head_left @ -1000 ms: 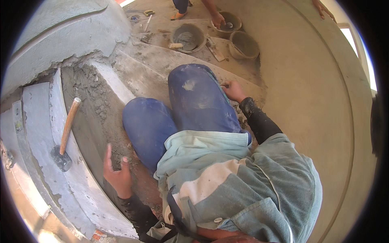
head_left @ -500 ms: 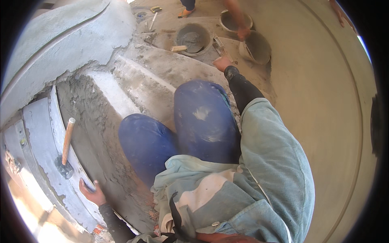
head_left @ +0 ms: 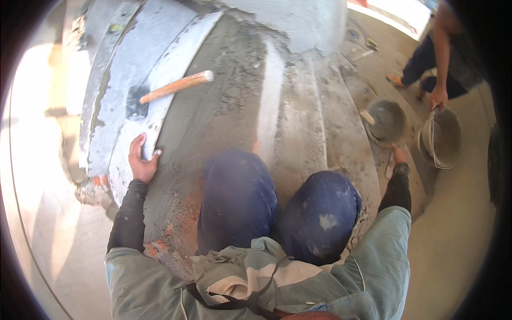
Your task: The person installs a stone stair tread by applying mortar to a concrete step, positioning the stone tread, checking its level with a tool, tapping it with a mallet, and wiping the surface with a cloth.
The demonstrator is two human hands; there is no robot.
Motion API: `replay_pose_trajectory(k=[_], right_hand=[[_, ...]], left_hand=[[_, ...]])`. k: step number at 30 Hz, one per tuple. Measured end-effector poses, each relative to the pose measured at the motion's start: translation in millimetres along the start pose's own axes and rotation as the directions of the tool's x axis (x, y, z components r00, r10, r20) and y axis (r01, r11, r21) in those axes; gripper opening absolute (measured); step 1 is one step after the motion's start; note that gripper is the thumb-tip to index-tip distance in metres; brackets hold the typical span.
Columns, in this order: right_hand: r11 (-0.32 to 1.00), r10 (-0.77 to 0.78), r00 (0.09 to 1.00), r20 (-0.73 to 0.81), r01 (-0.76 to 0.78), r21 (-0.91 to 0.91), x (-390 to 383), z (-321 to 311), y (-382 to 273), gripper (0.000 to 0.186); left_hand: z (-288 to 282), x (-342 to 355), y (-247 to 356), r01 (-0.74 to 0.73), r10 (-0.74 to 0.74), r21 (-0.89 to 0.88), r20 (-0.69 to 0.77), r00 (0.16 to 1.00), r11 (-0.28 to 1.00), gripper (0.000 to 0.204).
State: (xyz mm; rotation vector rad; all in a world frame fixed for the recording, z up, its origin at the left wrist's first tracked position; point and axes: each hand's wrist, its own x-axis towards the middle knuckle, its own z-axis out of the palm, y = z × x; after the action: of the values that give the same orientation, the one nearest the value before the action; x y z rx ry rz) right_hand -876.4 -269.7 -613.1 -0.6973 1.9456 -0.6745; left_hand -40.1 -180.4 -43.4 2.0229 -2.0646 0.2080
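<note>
My left hand [head_left: 143,160] rests on the edge of a curved pale slab [head_left: 140,133], thumb and fingers spread apart. Just beyond it, a mallet [head_left: 176,87] with a wooden handle and a black head lies on the slab. Beside the slab spreads rough wet mortar [head_left: 213,90]. Off to the right, my right hand [head_left: 399,154] is closed on what looks like a trowel [head_left: 390,168]; only a flat part of it shows. That hand is at the near rim of a round basin [head_left: 372,140] of grey mortar. A wooden-handled tool [head_left: 367,116] leans at the basin's left rim.
A co-worker's hand [head_left: 439,97] holds a bucket [head_left: 442,140] by its handle, right of the basin. Stepped concrete [head_left: 298,117] lies ahead of my knees. Broken brick [head_left: 170,234] shows near my left knee. A rough plastered wall [head_left: 298,21] stands at the far side.
My view has turned toward the left, so the slab and mallet appear higher up. My left hand stays at the slab's edge. The co-worker now holds the bucket by its handle.
</note>
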Motion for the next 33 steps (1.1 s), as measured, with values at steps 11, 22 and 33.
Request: replay_pose_trajectory(k=[11,22,33], right_hand=[[0.911,0.107,0.99,-0.09,-0.062,0.408,44.2,28.5,-33.7,0.055],[0.899,0.018,0.982,-0.19,0.067,0.433,-41.2,47.3,-185.8,0.025],[0.94,-0.328,0.933,-0.147,0.338,0.049,-250.2,-25.8,-294.4,0.044]], left_hand=[[-0.1,-0.5,6.0,0.046,-0.046,-0.011,0.02,0.999,0.999,0.078],[-8.0,13.7,3.0,-0.016,0.015,-0.032,-0.013,1.0,0.999,0.077],[0.9,7.8,3.2,-0.023,0.023,-0.062,0.001,1.0,0.998,0.08]])
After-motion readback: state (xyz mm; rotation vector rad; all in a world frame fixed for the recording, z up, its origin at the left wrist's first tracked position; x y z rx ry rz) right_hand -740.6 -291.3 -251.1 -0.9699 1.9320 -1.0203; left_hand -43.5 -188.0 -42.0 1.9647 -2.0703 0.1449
